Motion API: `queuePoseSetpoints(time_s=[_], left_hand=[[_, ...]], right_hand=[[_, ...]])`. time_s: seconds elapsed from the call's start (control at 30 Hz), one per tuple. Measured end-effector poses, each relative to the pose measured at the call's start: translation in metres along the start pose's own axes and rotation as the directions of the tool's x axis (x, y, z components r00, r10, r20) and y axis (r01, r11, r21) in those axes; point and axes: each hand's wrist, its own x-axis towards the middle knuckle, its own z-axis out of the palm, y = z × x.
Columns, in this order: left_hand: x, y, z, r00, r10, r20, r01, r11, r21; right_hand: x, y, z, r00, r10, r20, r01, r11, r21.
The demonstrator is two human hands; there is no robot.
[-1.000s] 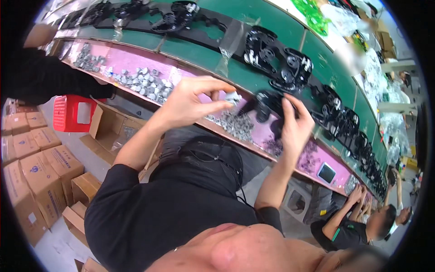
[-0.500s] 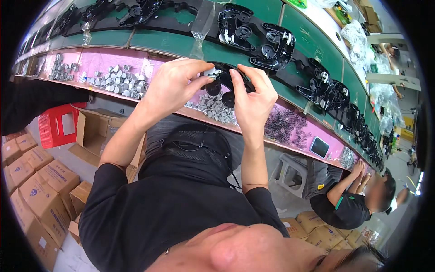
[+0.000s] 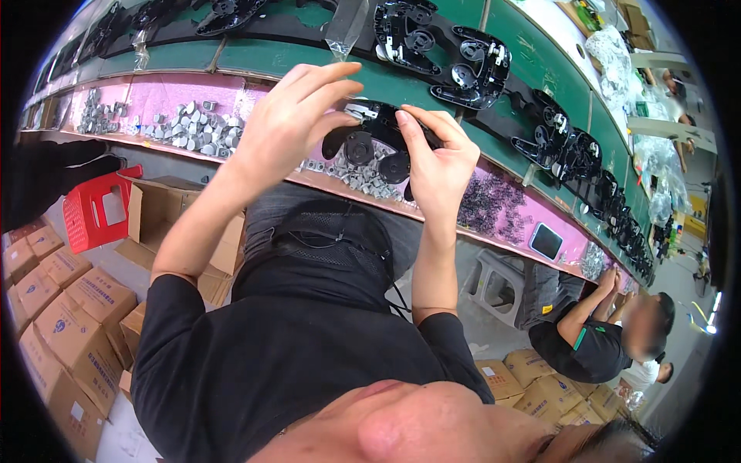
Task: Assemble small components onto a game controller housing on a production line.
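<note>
A glossy black game controller shell point(image 3: 374, 127) is held up over the pink work strip, its inner side with round stick housings showing. My right hand point(image 3: 445, 158) is closed on its right end, thumb on the near face and fingers behind. At the shell's left end sits a light grey piece point(image 3: 360, 113). My left hand point(image 3: 289, 119) is open there, fingers apart and stretched out, with the thumb tip close to that piece; whether it touches cannot be made out. Beneath the shell lies a pile of small grey parts point(image 3: 356, 176).
More controller shells point(image 3: 475, 69) line a black rail on the green bench. Grey caps point(image 3: 202, 131), tiny black parts point(image 3: 494, 208) and a phone point(image 3: 546, 241) lie on the pink strip. A red stool point(image 3: 100, 208) and cartons point(image 3: 77, 316) stand left. A co-worker point(image 3: 590, 339) sits at right.
My left hand has opened and its fingers have lifted away from the shell's left end. More of the shell's inner side shows now. My right hand keeps its hold.
</note>
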Motion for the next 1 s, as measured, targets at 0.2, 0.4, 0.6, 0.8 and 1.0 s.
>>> queuePoseSetpoints(time_s=[0.2,0.4,0.6,0.8,1.0], left_hand=[[-0.007,-0.011,-0.002,0.974,-0.077,0.214,0.116,0.978,-0.175],[-0.009,-0.011,-0.005,0.98,-0.043,0.193,0.061,0.995,-0.084],[-0.009,-0.006,-0.006,0.974,-0.011,0.226,0.021,0.999,-0.041],[-0.01,-0.007,-0.014,0.962,-0.078,0.263,0.098,0.993,-0.064],[-0.011,-0.011,-0.024,0.856,-0.465,0.226,0.511,0.829,-0.229]], right_hand=[[0.006,-0.006,-0.003,0.988,0.068,0.142,-0.047,0.988,-0.146],[0.008,-0.001,0.0,0.976,0.144,0.164,-0.129,0.987,-0.1],[0.008,0.017,0.0,0.96,0.219,0.174,-0.225,0.974,0.014],[0.011,0.023,0.002,0.935,0.278,0.219,-0.296,0.954,0.051],[0.02,0.024,0.003,0.913,0.335,0.231,-0.375,0.914,0.157]])
